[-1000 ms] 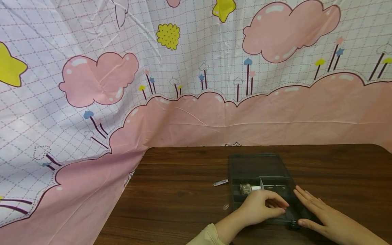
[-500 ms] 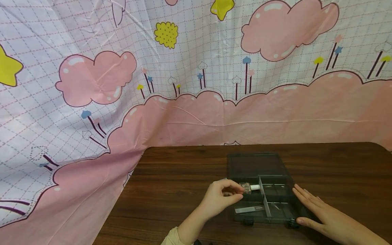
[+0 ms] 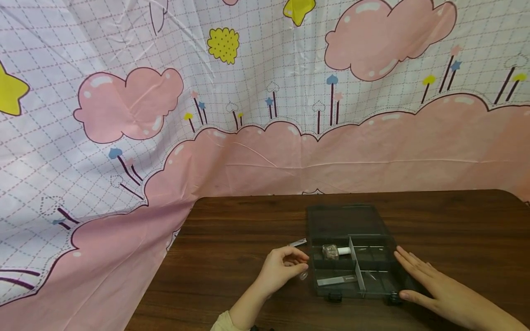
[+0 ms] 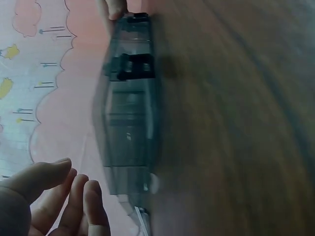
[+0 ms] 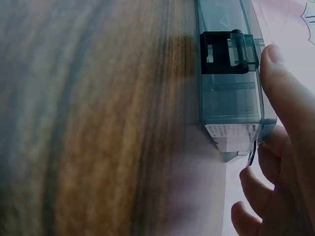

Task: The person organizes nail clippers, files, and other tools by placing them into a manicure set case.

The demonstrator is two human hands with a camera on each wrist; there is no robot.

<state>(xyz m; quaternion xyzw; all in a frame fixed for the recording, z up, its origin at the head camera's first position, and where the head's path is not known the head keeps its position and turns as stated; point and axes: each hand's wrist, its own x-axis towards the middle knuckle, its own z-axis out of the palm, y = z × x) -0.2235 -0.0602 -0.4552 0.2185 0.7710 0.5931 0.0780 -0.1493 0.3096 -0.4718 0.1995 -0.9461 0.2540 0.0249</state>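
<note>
My left hand (image 3: 283, 269) hovers just left of the dark transparent divided box (image 3: 397, 276), fingers loosely bent and nothing visible between them. Close below its fingertips lies a small clear oval piece (image 3: 303, 276); behind them is a silvery nail clipper (image 3: 298, 242). The box's lid (image 3: 345, 220) is folded back. A nail polish bottle (image 3: 330, 251) with a white cap lies in the back left compartment, and a flat grey strip (image 3: 337, 281) in the front left one. My right hand (image 3: 439, 287) rests along the box's right side, fingers straight, thumb by the front right latch (image 5: 229, 53).
The box stands on a dark wood-grain table (image 3: 232, 230). Light dividers (image 3: 359, 276) part its compartments. A pink and white patterned cloth (image 3: 256, 156) hangs behind the table's back edge.
My left hand has moved left, from over the box to the table beside it, uncovering the flat grey strip and the dividers. The right hand has stayed at the box's side.
</note>
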